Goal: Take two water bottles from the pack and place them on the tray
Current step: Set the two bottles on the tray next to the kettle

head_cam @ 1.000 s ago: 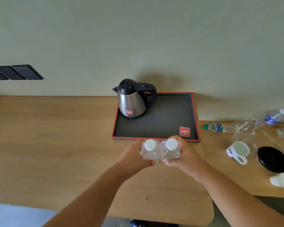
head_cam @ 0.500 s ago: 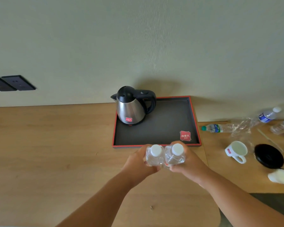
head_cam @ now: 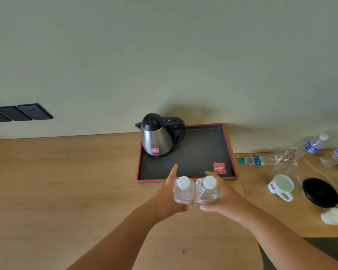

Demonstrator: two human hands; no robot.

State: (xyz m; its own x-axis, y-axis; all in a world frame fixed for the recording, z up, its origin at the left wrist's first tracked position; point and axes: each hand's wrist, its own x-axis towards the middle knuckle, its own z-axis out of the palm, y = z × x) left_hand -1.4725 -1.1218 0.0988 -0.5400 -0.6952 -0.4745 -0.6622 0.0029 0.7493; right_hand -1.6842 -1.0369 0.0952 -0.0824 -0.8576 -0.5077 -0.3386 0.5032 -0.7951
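My left hand [head_cam: 167, 193] grips one bottle [head_cam: 183, 190], my right hand [head_cam: 221, 195] the other bottle [head_cam: 206, 190]; both upright, side by side and touching, caps up, just short of the tray [head_cam: 235, 168] near rim. I'd carry both toward 12 o'clock, clear the rim, and set them flat on the bare floor at 1 o'clock, well apart from the kettle [head_cam: 158, 136] at 11. Let go only once they're seated on the tray.
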